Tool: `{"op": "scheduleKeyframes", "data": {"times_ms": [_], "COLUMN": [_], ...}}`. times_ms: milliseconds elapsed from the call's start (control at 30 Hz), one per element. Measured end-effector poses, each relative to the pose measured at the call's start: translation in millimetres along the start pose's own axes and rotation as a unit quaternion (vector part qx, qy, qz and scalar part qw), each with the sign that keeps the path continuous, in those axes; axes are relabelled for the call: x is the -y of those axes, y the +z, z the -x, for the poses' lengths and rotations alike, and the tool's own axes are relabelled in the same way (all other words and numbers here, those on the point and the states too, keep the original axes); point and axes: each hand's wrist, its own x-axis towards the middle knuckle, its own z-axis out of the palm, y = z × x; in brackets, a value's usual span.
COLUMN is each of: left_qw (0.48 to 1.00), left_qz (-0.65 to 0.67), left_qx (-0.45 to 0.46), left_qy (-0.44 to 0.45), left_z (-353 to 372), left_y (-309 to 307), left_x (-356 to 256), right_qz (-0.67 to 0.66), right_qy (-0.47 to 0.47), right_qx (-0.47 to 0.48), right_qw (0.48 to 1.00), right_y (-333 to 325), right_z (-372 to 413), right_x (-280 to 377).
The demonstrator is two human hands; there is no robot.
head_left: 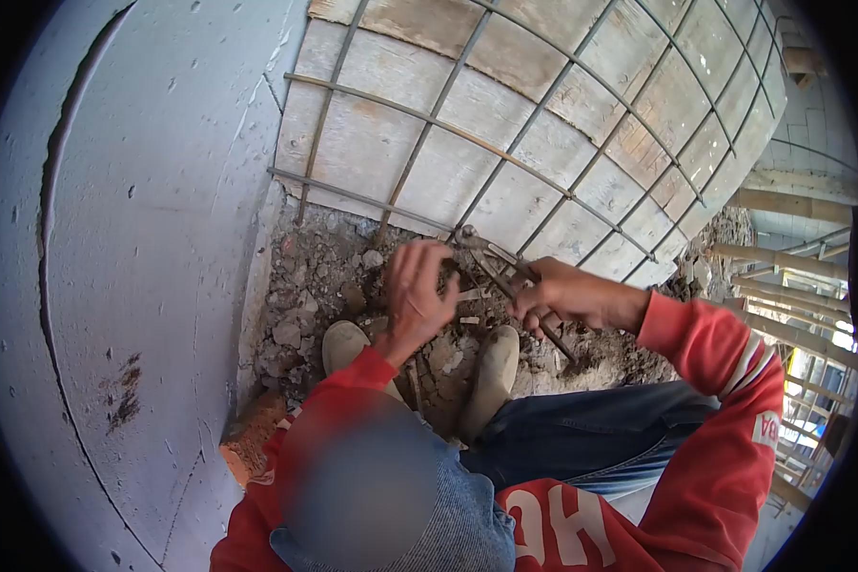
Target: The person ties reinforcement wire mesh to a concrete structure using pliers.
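Observation:
My right hand point(564, 294) is closed round what look like metal pincers point(496, 275), their two long handles spreading apart. The tool's head lies at the lower edge of the steel rebar mesh point(429, 120), close to a crossing of bars. Left of the tool, my left hand point(418, 294) hovers over the rubble with thumb and bent fingers apart. It is slightly blurred, and I see nothing held in it. The mesh stands in front of pale, worn boards point(381, 133).
Broken stones and soil point(300, 286) cover the ground around my boots point(494, 367). A cracked grey wall point(162, 238) rises on the left, with a brick point(253, 439) at its foot. Wooden poles point(796, 205) stand at the right. Bar ends stick out from the mesh.

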Motion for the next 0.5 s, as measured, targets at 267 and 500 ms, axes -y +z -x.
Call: {"op": "scheduleKeyframes", "data": {"times_ms": [267,500], "left_qw": [0.981,0.987], "left_qz": [0.116,0.132], "left_qx": [0.011,0.091], "left_qy": [0.153,0.016], "left_z": [-57,-69], "left_y": [62,56], "left_x": [-39,-54], "right_qz": [0.363,0.776], "right_qy": [0.03,-0.077], "right_qx": [-0.033,-0.265], "right_qw": [0.931,0.567], "right_y": [-6,9], "right_z": [24,42], "right_x": [23,4]}}
